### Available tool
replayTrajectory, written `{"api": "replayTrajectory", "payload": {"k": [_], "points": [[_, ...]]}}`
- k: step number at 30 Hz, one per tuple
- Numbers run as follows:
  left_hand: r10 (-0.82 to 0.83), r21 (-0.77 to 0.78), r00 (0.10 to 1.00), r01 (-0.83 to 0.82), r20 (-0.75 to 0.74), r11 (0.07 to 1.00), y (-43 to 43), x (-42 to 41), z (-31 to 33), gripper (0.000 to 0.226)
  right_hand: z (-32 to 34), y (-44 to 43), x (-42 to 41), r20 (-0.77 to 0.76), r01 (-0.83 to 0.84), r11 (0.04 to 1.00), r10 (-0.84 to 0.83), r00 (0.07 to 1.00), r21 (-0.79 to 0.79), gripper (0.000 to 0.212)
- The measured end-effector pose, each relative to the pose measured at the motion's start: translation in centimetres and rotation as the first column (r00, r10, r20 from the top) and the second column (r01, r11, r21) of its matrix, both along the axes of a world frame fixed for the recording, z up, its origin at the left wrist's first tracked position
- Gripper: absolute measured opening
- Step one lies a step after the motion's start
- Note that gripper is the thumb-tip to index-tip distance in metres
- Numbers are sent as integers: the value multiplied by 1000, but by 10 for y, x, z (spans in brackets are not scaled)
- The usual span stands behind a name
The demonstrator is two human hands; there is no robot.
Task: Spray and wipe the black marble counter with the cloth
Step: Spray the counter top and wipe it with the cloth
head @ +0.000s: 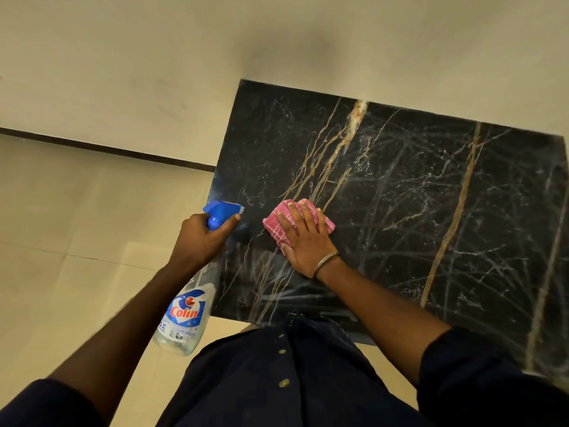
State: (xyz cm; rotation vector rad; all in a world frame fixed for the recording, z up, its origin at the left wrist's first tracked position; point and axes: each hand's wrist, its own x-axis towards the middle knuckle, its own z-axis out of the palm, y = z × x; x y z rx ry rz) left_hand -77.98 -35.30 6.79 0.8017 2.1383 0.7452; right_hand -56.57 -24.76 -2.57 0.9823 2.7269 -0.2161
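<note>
The black marble counter (415, 195) with gold and white veins fills the right half of the view. A folded pink cloth (278, 220) lies on its near left part. My right hand (304, 241) presses flat on the cloth, fingers spread, a thin bangle on the wrist. My left hand (200, 238) grips the neck of a clear spray bottle (184, 315) with a blue trigger head, held just off the counter's left edge, nozzle pointing right. Fine droplets speckle the marble near the middle.
A cream wall (154, 72) rises behind and to the left of the counter, with a dark skirting strip (107, 151) at its base. Beige floor tiles (61, 241) lie to the left. My dark shirt (292, 380) is at the counter's near edge.
</note>
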Motion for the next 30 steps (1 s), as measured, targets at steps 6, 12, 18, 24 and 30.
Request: {"api": "replayTrajectory", "payload": {"k": [6,12,18,24,30], "points": [[7,12,1000,-7,-4,1000,-5,3,1,40,4,-9,-50,31,17,998,-15,999,-60,76],[50,1,997,-50,-50,999,-21,0,3,47,9,-23,-112,64,-106,992,110,992,-71,69],[65,-22,996,-67,-66,998,-34,-5,-1,51,8,-18,-110,32,-180,981,183,983,-76,69],[62,-36,997,-64,-48,997,-37,1,-3,53,6,-18,-74,38,-161,984,165,986,-76,73],[44,-16,998,-44,-49,999,-32,6,1,52,-2,-22,-32,-8,-160,987,160,987,-26,71]]}}
